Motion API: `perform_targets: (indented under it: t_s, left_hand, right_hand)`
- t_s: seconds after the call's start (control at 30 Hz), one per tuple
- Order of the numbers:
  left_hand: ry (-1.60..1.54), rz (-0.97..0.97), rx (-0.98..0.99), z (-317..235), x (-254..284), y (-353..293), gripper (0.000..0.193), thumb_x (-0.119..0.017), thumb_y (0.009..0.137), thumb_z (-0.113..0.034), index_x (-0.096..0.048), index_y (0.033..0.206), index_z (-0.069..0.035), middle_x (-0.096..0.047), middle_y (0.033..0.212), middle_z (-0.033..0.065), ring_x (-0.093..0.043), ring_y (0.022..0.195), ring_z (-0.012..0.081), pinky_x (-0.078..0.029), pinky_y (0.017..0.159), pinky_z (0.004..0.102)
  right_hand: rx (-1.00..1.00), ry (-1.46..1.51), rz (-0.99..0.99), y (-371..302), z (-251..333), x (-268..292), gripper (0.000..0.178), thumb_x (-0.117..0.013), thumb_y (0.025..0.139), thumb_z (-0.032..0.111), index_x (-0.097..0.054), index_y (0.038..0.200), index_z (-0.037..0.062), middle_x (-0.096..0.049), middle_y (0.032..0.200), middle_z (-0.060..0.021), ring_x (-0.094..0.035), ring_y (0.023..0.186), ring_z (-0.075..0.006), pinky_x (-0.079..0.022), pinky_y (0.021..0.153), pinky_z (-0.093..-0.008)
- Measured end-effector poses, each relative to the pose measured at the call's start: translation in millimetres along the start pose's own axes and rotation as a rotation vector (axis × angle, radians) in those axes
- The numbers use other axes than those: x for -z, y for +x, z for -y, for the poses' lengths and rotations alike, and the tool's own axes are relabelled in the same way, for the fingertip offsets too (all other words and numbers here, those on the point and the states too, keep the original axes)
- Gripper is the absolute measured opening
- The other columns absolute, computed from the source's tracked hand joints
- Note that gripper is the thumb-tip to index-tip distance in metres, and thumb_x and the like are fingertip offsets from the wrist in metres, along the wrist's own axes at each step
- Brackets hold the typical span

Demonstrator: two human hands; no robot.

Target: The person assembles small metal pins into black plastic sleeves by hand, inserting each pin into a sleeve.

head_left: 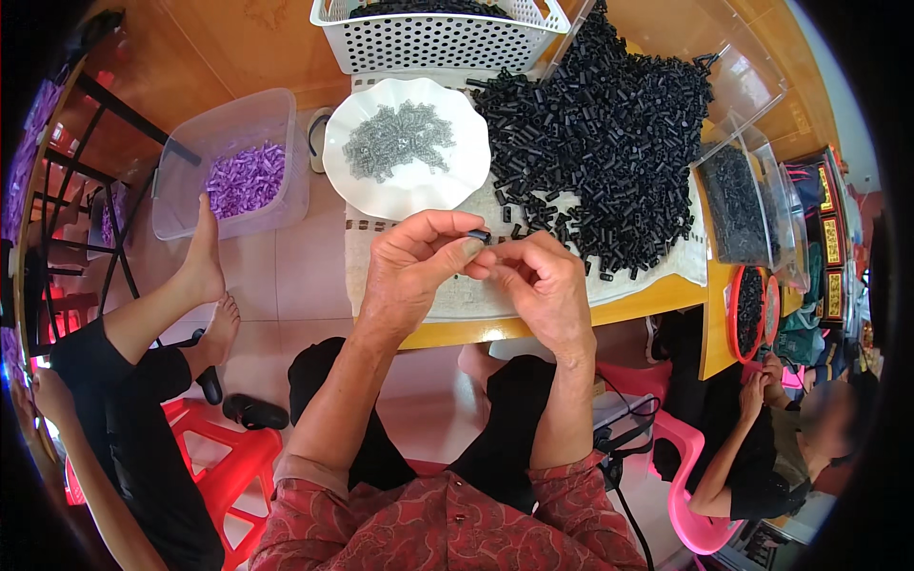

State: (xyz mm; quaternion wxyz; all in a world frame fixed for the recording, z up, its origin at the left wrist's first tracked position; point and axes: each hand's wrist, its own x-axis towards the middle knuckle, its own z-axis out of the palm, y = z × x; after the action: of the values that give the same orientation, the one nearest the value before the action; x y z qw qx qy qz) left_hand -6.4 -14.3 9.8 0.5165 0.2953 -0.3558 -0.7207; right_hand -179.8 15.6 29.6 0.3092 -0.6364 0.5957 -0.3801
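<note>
Above the table's near edge my two hands meet, fingertips close together. Between the thumb and forefinger of my left hand (419, 262) is a small black cylindrical piece (479, 235). The fingers of my right hand (543, 285) are pinched beside it; whatever they hold is hidden or too small to make out. Just beyond my left hand stands a white scalloped plate (428, 195) with small clear pieces (400, 138) on it. A large heap of small black pieces (600, 143) spreads over the cloth to the right, some lying near my right hand.
A white perforated basket (438, 52) stands at the back. Clear bins (738, 205) of black pieces stand at right, a red tray (735, 324) beyond. Purple pieces fill a clear tub (228, 228) at left, beside a person's bare feet and a red stool (228, 466). Another person sits at right.
</note>
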Motion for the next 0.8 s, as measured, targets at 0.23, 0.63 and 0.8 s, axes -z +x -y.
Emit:
perform_targets:
  t_s: [0.23, 0.63, 0.8]
  left_hand:
    - [-0.062, -0.022, 0.012, -3.7, 1.3, 0.0, 0.021, -0.058, 0.091, 0.005, -0.064, 0.112, 0.005, -0.068, 0.096, 0.0103, -0.068, 0.085, 0.0165, -0.058, 0.077, 0.0289]
    - [-0.235, 0.043, 0.007, 0.8, 3.1, 0.4, 0.022, -0.056, 0.093, 0.005, -0.063, 0.114, 0.004, -0.068, 0.1, 0.0124, -0.067, 0.091, 0.0186, -0.056, 0.083, 0.0319]
    - [-0.277, 0.043, 0.027, 0.6, 4.4, 0.2, 0.022, -0.057, 0.094, 0.002, -0.063, 0.116, 0.004, -0.068, 0.099, 0.012, -0.067, 0.089, 0.0187, -0.056, 0.08, 0.0321]
  right_hand:
    - [-0.009, -0.212, 0.076, 0.1, -1.0, -4.7, 0.014, -0.073, 0.077, 0.004, -0.07, 0.091, 0.003, -0.062, 0.08, -0.0112, -0.066, 0.069, -0.0238, -0.05, 0.062, -0.0339]
    - [-0.201, 0.497, -0.038, 0.6, 8.5, 2.6, 0.01, -0.069, 0.084, -0.003, -0.065, 0.093, -0.0021, -0.065, 0.079, -0.0012, -0.06, 0.068, -0.0057, -0.049, 0.062, -0.0202]
    - [-0.127, 0.591, -0.051, -1.2, 12.6, 8.2, 0.019, -0.068, 0.085, -0.006, -0.066, 0.103, -0.004, -0.067, 0.085, -0.0049, -0.064, 0.073, -0.0093, -0.052, 0.066, -0.0209]
